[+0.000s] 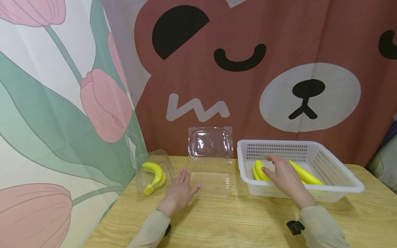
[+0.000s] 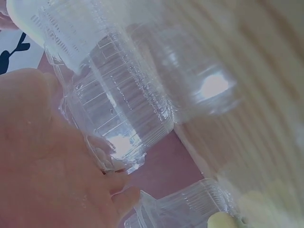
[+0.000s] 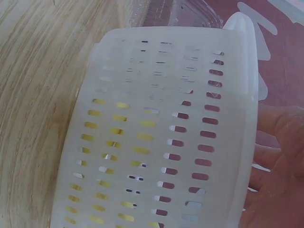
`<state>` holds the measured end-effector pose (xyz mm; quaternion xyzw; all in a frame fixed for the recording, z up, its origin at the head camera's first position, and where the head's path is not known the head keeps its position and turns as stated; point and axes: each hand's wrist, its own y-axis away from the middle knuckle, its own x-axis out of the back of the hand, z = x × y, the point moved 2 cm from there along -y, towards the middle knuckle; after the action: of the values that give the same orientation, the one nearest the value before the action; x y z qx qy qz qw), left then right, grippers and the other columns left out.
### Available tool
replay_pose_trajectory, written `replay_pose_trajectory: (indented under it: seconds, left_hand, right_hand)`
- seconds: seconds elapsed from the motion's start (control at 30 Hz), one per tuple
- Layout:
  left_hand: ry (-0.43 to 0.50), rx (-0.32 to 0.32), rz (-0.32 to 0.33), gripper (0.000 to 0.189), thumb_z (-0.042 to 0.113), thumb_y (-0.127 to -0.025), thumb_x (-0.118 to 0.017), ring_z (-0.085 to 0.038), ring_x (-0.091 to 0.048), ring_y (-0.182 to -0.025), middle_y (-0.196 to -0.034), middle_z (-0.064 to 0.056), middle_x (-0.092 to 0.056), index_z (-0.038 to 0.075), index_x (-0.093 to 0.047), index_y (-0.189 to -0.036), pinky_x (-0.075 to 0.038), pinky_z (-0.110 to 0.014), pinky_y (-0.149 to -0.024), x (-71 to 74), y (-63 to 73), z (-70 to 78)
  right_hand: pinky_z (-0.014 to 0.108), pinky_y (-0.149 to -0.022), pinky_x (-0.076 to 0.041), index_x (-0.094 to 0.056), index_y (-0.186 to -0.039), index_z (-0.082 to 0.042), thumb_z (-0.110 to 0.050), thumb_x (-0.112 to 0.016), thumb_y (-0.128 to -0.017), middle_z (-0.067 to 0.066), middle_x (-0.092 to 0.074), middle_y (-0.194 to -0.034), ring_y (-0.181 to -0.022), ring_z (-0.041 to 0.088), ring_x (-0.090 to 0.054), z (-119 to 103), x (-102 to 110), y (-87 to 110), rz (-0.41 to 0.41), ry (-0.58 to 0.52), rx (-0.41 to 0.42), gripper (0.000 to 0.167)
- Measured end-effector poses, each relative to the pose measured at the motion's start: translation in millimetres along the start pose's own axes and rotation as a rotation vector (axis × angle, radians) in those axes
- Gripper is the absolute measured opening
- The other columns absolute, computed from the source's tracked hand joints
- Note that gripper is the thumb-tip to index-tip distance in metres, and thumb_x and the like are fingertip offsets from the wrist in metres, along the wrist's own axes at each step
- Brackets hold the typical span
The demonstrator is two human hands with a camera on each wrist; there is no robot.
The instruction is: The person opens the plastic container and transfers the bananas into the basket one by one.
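Observation:
My left hand (image 1: 181, 192) has its fingers stretched out at the left edge of a clear plastic clamshell box (image 1: 214, 182), whose lid (image 1: 210, 143) stands raised. In the left wrist view, the hand (image 2: 52, 156) overlaps the box's rim. Left of it, yellow bananas (image 1: 157, 174) lie in another clear plastic box (image 1: 167, 162). Over the front rim of a white perforated basket (image 1: 332, 188) reaches my right hand (image 1: 286, 177), fingers spread and slightly bent above yellow bananas (image 1: 260, 169). The right wrist view shows that hand (image 3: 278, 166) beyond the basket wall (image 3: 156, 142), with yellow showing through the holes.
Everything stands on a wooden table (image 1: 232, 220), with the basket on the right and the boxes to the left. Behind the table hangs a bear-print curtain (image 1: 242, 100); a tulip-print curtain (image 1: 62, 113) closes off the left side.

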<state>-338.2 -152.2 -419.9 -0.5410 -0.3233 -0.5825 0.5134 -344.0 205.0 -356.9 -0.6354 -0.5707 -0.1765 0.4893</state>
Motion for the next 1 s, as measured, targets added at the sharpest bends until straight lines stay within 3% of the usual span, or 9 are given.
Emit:
replay_pose_trajectory:
  seconds: [0.3,0.53,1.0]
  left_hand:
    - [-0.005,-0.022,0.032,0.082,0.058,-0.103,-0.029,-0.036,-0.013,-0.147,-0.160,-0.022,-0.014,-0.006,-0.022,-0.153,-0.016,-0.050,-0.117,7.2,-1.1,3.3]
    - [0.047,-0.040,0.096,0.077,0.050,-0.103,-0.039,-0.038,-0.020,-0.145,-0.157,-0.025,-0.022,-0.009,-0.026,-0.151,-0.019,-0.048,-0.117,17.3,-4.5,0.9]
    - [0.084,0.026,0.272,0.068,0.040,-0.103,-0.048,-0.042,-0.022,-0.144,-0.154,-0.027,-0.030,-0.009,-0.034,-0.148,-0.020,-0.052,-0.116,58.4,-6.0,-39.9]
  right_hand:
    - [0.064,-0.100,-0.037,-0.053,-0.135,0.004,-0.018,-0.064,-0.095,0.029,-0.052,-0.133,-0.121,0.048,-0.046,-7,3,-0.3,0.012,-0.005,0.022,0.047]
    - [0.063,-0.102,-0.033,-0.052,-0.136,0.005,-0.024,-0.060,-0.098,0.028,-0.050,-0.136,-0.125,0.048,-0.042,-15,2,1.6,0.018,-0.032,0.037,0.048]
    - [0.063,-0.106,-0.029,-0.052,-0.137,0.000,-0.025,-0.058,-0.100,0.024,-0.050,-0.139,-0.130,0.045,-0.039,-27,-2,0.7,0.054,-0.071,0.066,0.045]
